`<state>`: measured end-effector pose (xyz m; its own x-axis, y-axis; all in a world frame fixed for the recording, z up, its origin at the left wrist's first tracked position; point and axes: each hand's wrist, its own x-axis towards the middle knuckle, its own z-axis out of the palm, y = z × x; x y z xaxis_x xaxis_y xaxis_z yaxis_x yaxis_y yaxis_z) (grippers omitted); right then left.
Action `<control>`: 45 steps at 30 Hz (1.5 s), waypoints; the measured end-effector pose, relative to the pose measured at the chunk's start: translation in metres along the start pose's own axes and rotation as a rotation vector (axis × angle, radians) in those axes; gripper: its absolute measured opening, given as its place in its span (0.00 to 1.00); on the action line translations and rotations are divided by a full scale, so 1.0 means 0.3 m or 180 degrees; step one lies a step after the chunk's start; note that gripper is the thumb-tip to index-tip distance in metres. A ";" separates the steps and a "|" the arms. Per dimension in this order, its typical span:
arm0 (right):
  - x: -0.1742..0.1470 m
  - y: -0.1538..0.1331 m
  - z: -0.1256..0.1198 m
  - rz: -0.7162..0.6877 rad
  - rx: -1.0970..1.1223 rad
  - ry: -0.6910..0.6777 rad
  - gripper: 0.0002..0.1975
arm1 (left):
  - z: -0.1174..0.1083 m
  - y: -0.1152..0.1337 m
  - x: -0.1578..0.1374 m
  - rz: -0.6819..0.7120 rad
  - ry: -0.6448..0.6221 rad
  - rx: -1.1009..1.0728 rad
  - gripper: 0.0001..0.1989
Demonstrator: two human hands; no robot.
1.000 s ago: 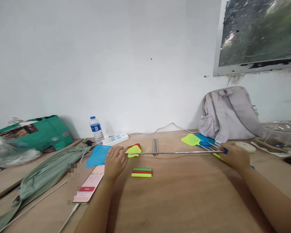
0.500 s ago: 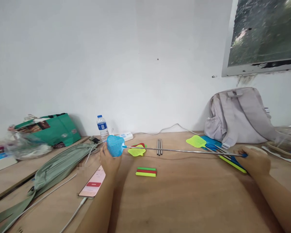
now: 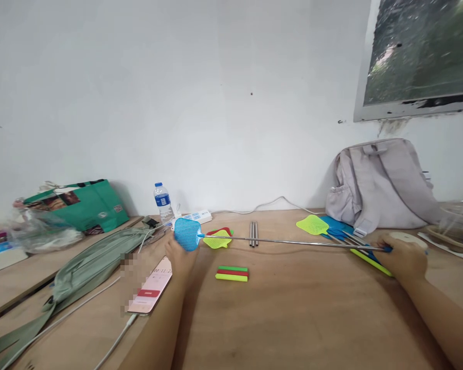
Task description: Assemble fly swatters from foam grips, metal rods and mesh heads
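Observation:
A blue fly swatter [image 3: 188, 234] with a long, extended metal rod is held crosswise above the table. My left hand [image 3: 180, 257] is closed on its mesh head, the fingers partly hidden behind it. At the other end, my right hand [image 3: 407, 259] wraps round the blue handle, most of which is covered by the palm. Beneath the rod lie yellow-green and red swatter heads [image 3: 217, 239] and several metal tubes [image 3: 253, 234]. Nearer me, green, red and yellow handles [image 3: 232, 273] rest side by side. By my right hand lies a pile with a yellow-green swatter [image 3: 312, 224] and blue ones [image 3: 336, 226].
A phone [image 3: 151, 288] on a white cable lies left of my left forearm. Beyond it are a grey-green bag [image 3: 96, 262], a water bottle [image 3: 163, 202] and a green bag [image 3: 94, 205]. A pale backpack [image 3: 381, 185] leans on the wall at right.
The swatter has shifted slightly to the right and down at its head end, with my left hand moving along. My right hand has drawn very slightly to the left.

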<state>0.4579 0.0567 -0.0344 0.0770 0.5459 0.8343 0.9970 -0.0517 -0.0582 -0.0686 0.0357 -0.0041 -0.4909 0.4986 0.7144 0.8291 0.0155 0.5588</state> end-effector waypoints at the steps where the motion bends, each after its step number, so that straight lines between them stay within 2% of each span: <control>1: -0.001 -0.003 0.000 0.0035 -0.0044 0.0000 0.09 | 0.001 -0.001 -0.001 -0.0053 0.0013 0.0017 0.40; 10: -0.008 -0.002 0.011 -0.0079 -0.0220 -0.0106 0.09 | -0.015 0.023 0.002 -0.0487 0.0010 0.0395 0.45; 14: -0.014 -0.015 0.006 0.0025 -0.0089 -0.0334 0.09 | -0.020 0.029 -0.002 -0.0628 -0.0035 0.0908 0.40; 21: 0.000 -0.030 0.002 0.0102 0.0155 -0.0792 0.12 | -0.035 0.043 0.009 -0.1038 -0.0396 0.1434 0.35; 26: 0.006 -0.037 -0.004 0.0081 0.0276 -0.1014 0.14 | -0.042 0.049 0.011 -0.1024 -0.0433 0.1531 0.33; 35: 0.010 -0.074 -0.033 -0.0040 0.0346 -0.1112 0.11 | -0.036 0.026 0.018 -0.1049 -0.0401 0.1538 0.32; 41: 0.016 -0.104 -0.041 -0.0027 0.0431 -0.1197 0.09 | -0.042 0.037 0.029 -0.1161 -0.0554 0.1491 0.32; 45: 0.025 -0.130 -0.058 -0.0122 0.0429 -0.1315 0.09 | -0.039 0.040 0.026 -0.1058 -0.0538 0.1595 0.32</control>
<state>0.4195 0.0482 -0.0162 0.0108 0.8355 0.5494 0.9896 0.0697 -0.1255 -0.0657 0.0296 0.0131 -0.7290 0.5268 0.4370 0.6843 0.5777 0.4451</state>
